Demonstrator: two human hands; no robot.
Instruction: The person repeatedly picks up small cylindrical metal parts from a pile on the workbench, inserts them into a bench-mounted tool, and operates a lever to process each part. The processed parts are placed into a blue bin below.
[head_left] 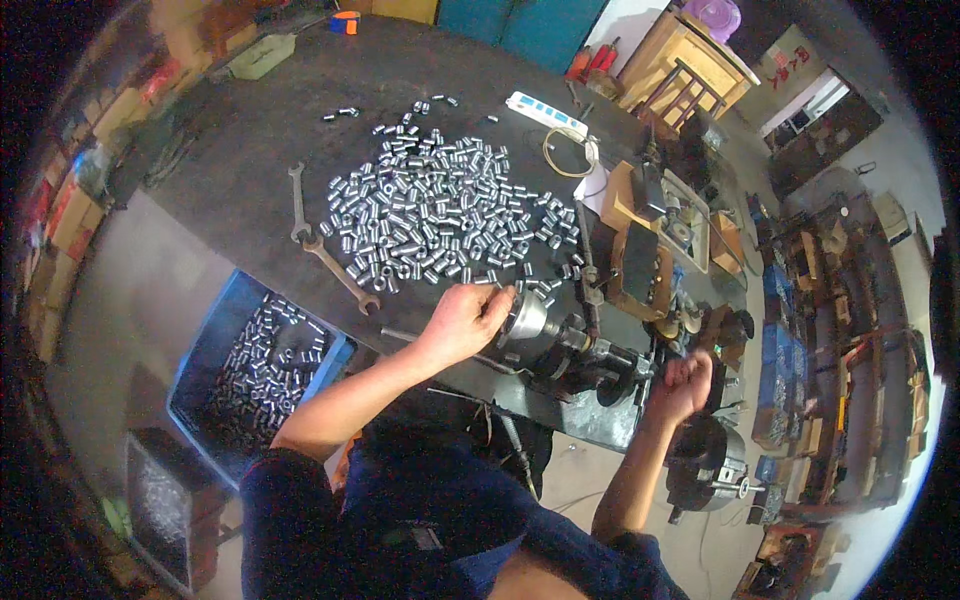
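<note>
At the front edge of the dark worktable stands a small metal machine with a round, shiny chuck [527, 318] at its left end. My left hand [465, 322] is closed in a pinch against the chuck's left face. Whatever its fingertips hold is hidden. Beside the machine's right end, my right hand [687, 385] is closed with its fingers curled; whether a handle lies inside it I cannot make out. A large heap of short, shiny metal sleeves [430, 205] spreads over the table beyond my left hand.
Two open-end wrenches, one upper [297, 200] and one lower [340, 275], lie left of the heap. A blue crate [200, 345] of sleeves stands below the table at left. A white power strip [545, 112] lies behind. Loaded shelves [860, 330] line the right.
</note>
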